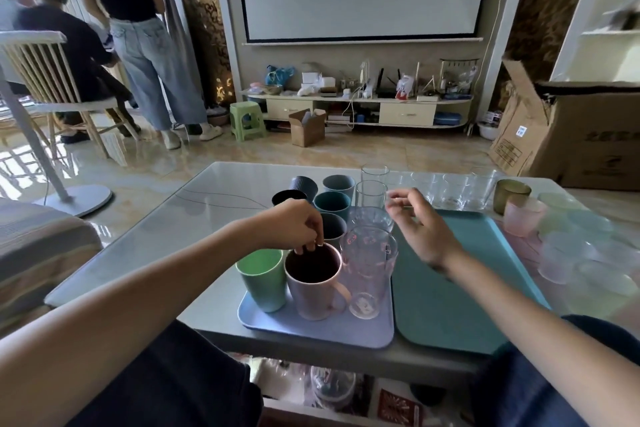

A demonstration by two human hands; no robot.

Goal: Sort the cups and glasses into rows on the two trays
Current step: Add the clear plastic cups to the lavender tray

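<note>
A pale blue tray (311,333) holds a green cup (263,279), a pink mug (315,282) and a tall clear glass (369,267) in its front row, with teal, grey and dark cups (331,204) and clear glasses (370,194) behind. My left hand (298,224) pinches the far rim of the pink mug, fingertips inside it. My right hand (415,218) hovers with fingers spread over the far left corner of the teal tray (450,305), holding nothing.
Clear glasses (453,189) stand in a row along the table's far edge. An olive glass (510,194), a pink tumbler (523,217) and several frosted cups (568,253) sit at the right. A cardboard box (588,135) is beyond the table. Two people are far left.
</note>
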